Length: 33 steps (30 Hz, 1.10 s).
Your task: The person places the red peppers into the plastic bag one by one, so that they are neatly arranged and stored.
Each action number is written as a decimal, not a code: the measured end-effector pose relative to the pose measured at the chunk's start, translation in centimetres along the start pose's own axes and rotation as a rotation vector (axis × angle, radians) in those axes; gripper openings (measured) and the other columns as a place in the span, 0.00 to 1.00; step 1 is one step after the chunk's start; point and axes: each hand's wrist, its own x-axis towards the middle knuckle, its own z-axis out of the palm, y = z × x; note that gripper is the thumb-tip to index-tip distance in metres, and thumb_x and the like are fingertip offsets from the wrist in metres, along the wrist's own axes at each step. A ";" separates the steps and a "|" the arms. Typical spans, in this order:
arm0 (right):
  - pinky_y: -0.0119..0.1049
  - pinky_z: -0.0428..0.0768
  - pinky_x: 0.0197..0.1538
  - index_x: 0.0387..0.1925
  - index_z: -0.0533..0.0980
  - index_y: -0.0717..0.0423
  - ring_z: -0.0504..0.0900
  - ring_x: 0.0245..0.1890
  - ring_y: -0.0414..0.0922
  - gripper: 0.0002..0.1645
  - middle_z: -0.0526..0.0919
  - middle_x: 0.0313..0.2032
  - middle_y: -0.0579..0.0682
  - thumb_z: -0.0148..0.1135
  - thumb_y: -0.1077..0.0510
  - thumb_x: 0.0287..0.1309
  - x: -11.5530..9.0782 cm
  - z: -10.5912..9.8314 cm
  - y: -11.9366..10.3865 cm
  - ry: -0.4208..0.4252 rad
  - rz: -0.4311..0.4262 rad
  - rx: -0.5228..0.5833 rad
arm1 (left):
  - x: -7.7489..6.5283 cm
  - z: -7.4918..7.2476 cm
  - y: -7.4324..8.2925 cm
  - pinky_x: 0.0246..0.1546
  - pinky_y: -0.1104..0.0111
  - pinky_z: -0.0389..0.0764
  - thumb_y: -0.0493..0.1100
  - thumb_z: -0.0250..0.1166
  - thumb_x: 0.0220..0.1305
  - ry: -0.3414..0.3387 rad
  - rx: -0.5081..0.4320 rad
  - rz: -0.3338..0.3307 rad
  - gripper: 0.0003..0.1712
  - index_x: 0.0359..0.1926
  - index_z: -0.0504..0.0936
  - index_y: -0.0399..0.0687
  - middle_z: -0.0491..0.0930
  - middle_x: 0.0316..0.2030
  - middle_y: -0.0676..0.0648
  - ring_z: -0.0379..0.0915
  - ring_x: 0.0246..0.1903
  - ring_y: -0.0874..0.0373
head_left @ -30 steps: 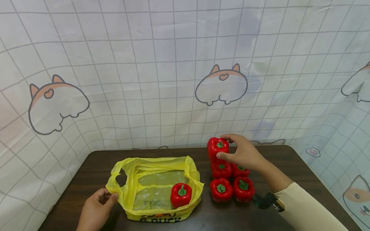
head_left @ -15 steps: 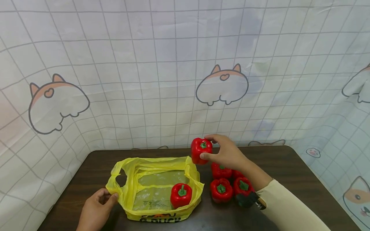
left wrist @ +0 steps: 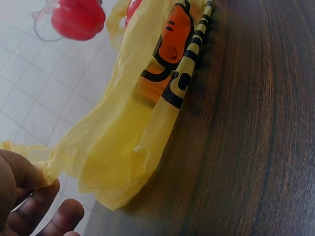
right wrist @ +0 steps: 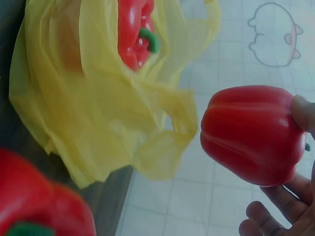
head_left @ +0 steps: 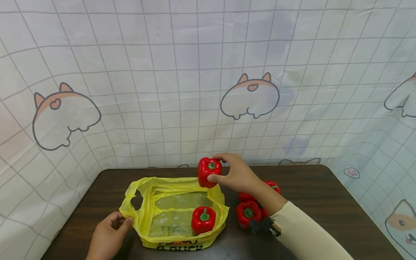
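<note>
My right hand (head_left: 238, 174) grips a red bell pepper (head_left: 208, 172) between thumb and fingers, raised above the back right rim of a yellow plastic bag (head_left: 147, 224). In the right wrist view the held bell pepper (right wrist: 253, 132) is beside the bag's handle, apart from it. My left hand (head_left: 108, 233) pinches the bag's left edge, and the left wrist view shows thumb and finger on the thin plastic (left wrist: 49, 169). The bag stands with its mouth spread. Inside it, at the right, sits another red bell pepper (head_left: 203, 220), its green stem upward.
Right of the bag, several more red bell peppers (head_left: 248, 213) are grouped on the dark wooden table (head_left: 308, 191), partly hidden by my right forearm. A white gridded cloth (head_left: 182, 90) with cartoon animals hangs behind the table and along its sides.
My right hand has carried the bell pepper left, from above the grouped peppers to the bag's back right rim. The left hand and the bag have stayed in place.
</note>
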 end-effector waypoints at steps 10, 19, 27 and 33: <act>0.56 0.74 0.60 0.66 0.75 0.51 0.71 0.65 0.52 0.40 0.77 0.62 0.48 0.78 0.42 0.55 0.5 2.6 -1.1 -0.032 -0.028 0.007 | 0.0 -0.1 -0.2 0.30 0.62 0.74 0.56 0.68 0.69 -0.008 -0.006 0.010 0.22 0.44 0.82 0.39 0.84 0.34 0.51 0.76 0.32 0.55; 0.53 0.76 0.57 0.67 0.74 0.50 0.71 0.63 0.51 0.41 0.76 0.62 0.49 0.76 0.40 0.56 0.4 4.6 -0.6 -0.072 -0.020 0.012 | 0.1 0.1 -0.3 0.30 0.61 0.74 0.58 0.69 0.68 0.004 0.000 -0.020 0.24 0.43 0.83 0.40 0.84 0.33 0.50 0.77 0.31 0.56; 0.52 0.76 0.57 0.67 0.75 0.51 0.71 0.62 0.53 0.41 0.78 0.60 0.51 0.76 0.40 0.56 0.3 5.3 -0.1 -0.096 0.005 -0.045 | 0.2 0.1 -0.3 0.30 0.61 0.75 0.58 0.69 0.68 0.008 0.002 -0.015 0.24 0.44 0.83 0.39 0.84 0.34 0.50 0.78 0.32 0.56; 0.52 0.77 0.57 0.67 0.74 0.52 0.70 0.64 0.55 0.42 0.79 0.59 0.51 0.76 0.39 0.56 0.2 5.4 0.8 -0.103 0.006 -0.084 | 0.2 0.2 -0.3 0.30 0.61 0.75 0.57 0.69 0.68 0.010 0.001 -0.017 0.23 0.44 0.83 0.39 0.84 0.33 0.50 0.78 0.32 0.56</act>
